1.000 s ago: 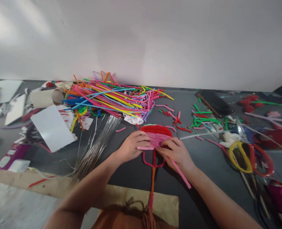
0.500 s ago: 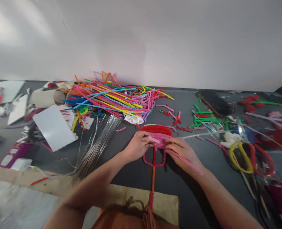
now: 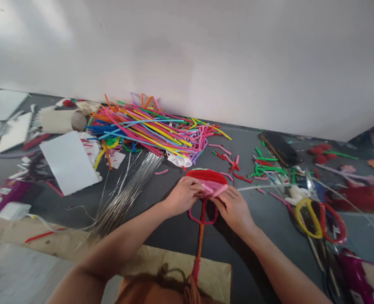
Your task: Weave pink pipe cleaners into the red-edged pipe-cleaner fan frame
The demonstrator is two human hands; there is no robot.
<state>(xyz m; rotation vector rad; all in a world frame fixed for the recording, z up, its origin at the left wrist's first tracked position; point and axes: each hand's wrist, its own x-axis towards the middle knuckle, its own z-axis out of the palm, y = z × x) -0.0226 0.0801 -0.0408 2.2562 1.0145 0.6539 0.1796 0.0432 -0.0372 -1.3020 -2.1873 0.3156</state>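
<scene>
A pipe-cleaner piece lies between my hands, with a red oval top (image 3: 207, 176) and pink strands (image 3: 210, 188) below it. An orange and red stem (image 3: 201, 240) runs from it toward my body, and a dark pink loop (image 3: 212, 222) crosses the stem. At the left edge, my left hand (image 3: 185, 195) pinches the pink strands between thumb and fingers. Opposite it, my right hand (image 3: 236, 210) is closed on a pink pipe cleaner (image 3: 221, 191) whose end sticks out above the fingers. Its fingertips are partly hidden.
A heap of coloured pipe cleaners (image 3: 145, 128) lies by the wall, with a bundle of thin wires (image 3: 131, 190) in front. Offcuts (image 3: 266, 169), a dark phone-like slab (image 3: 278, 147), and yellow- and red-handled scissors (image 3: 309, 217) lie right. A white card (image 3: 69, 162) is left.
The pink strand that trailed below my right hand no longer shows there; a pink end now points up between the hands. My right hand has turned and moved slightly down. The view has shifted.
</scene>
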